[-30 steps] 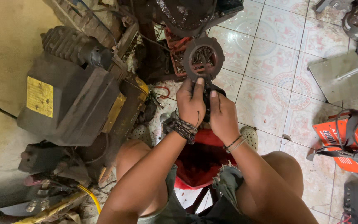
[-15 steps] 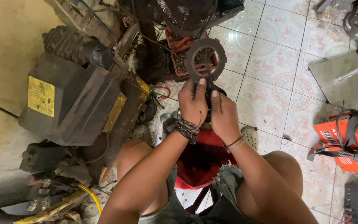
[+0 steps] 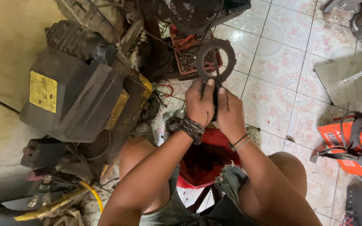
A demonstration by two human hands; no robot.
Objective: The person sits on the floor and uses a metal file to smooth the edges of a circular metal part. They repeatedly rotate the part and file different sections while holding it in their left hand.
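Far left, a big dark machine (image 3: 74, 98) with a yellow label sits against the wall, a yellow hose (image 3: 92, 193) curling out below it near the floor. Next to it, the person sits on a low red stool (image 3: 204, 161) with knees apart, both arms reaching forward over it.

The left hand (image 3: 200, 104), beaded bands at the wrist, is closed around the lower edge of a dark toothed ring (image 3: 215, 60), thumb pressed up against the rim. The right hand (image 3: 230, 111) sits just beside it, touching, fingers curled shut on the same lower part; what exactly lies between the palms is hidden. The ring stands upright in front of the hands, flat face toward the person, rising straight up and away from the grip, so all of its weight hangs above the fingers. Both hands are equally near; neither leads.

Behind the ring sits a red tray (image 3: 189, 54) of small metal parts. Over to the right, on the tiled floor (image 3: 281, 83), lies an orange box-shaped machine (image 3: 350, 140) wrapped in black straps, well apart from the hands.
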